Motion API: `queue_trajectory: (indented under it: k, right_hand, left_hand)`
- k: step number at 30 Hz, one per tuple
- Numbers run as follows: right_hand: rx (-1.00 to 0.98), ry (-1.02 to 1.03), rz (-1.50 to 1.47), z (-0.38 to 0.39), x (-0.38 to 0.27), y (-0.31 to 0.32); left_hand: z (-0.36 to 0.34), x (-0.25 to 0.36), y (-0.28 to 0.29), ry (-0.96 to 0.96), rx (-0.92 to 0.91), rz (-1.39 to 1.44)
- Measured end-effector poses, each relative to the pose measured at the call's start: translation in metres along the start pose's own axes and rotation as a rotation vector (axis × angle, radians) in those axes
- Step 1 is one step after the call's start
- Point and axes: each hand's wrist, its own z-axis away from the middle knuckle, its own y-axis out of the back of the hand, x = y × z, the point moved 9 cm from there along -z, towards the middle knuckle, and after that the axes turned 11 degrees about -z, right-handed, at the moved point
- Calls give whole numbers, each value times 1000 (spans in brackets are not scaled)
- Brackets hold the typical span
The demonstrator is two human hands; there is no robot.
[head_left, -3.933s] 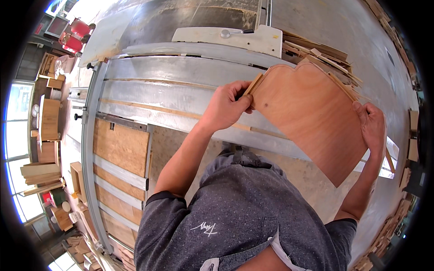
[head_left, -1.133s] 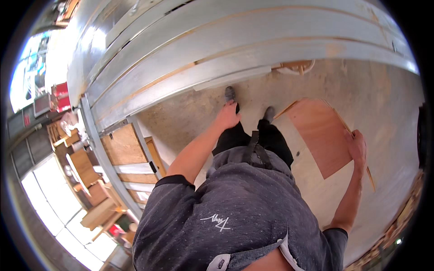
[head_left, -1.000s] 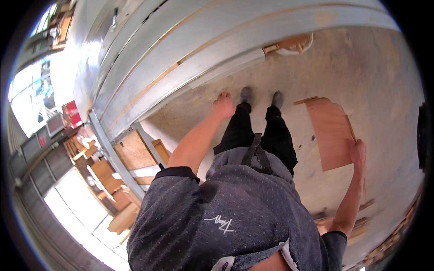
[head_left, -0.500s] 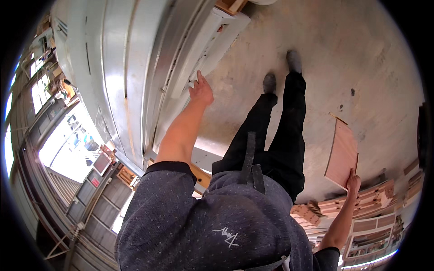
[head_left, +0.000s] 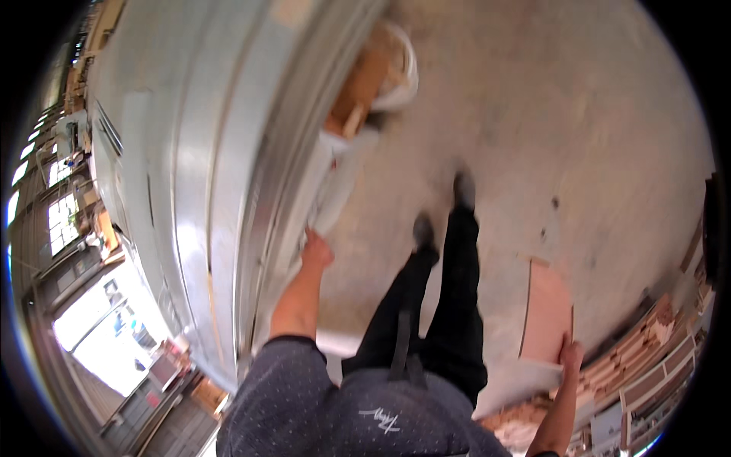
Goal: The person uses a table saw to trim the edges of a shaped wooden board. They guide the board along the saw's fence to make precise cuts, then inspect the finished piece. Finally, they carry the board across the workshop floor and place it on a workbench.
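Note:
My right hand [head_left: 570, 355] grips one edge of a flat, pinkish wooden panel [head_left: 544, 314]. The panel hangs out over the floor at my right side, and a narrow strip shows along its far end and along its right edge. On the other side, my left hand [head_left: 315, 250] is held low beside a long grey metal machine table [head_left: 199, 183]. One finger stretches forward and nothing shows in that hand. Motion blur hides whether it touches the machine's side.
A white container [head_left: 408, 80] with brown wood pieces [head_left: 362, 85] stands ahead, against the machine's side. Stacked timber [head_left: 626, 352] lies at the lower right, near pale frames [head_left: 661, 381]. Concrete floor [head_left: 518, 137] stretches ahead. A bright doorway [head_left: 114, 327] shows at left.
I have stepped forward along the machine, and the white container now shows more fully. My left hand appears lower in view. The panel stays in my right hand and now hangs straighter.

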Motion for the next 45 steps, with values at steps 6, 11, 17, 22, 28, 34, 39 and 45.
queue_trajectory:
  k: [6, 11, 17, 22, 28, 34, 39, 45]
  right_hand:
    - [133, -30, -153, 35, -19, 64]
    - [104, 8, -272, 44, -87, 174]
    - [270, 307, -337, -31, -170, 292]
    - [345, 522, -544, -23, -282, 435]
    - [347, 534, -688, -62, -355, 540]
    - [391, 412, -529, -144, -368, 590]
    - [386, 108, -499, -183, -294, 583]
    - [368, -214, -522, -231, -190, 528]
  left_hand:
    - [50, 60, 60, -377, -1, 121]
    - [112, 110, 148, -451, 162, 650]
    - [163, 148, 269, -564, 222, 938]
    - [194, 166, 370, -647, 252, 1300]
    - [190, 160, 541, -730, 433, 1396]
    - [158, 132, 764, -672, 846, 1285]
    - [146, 137, 959, -557, 1209, 938]
    - [72, 174, 1146, -387, 1494, 536]
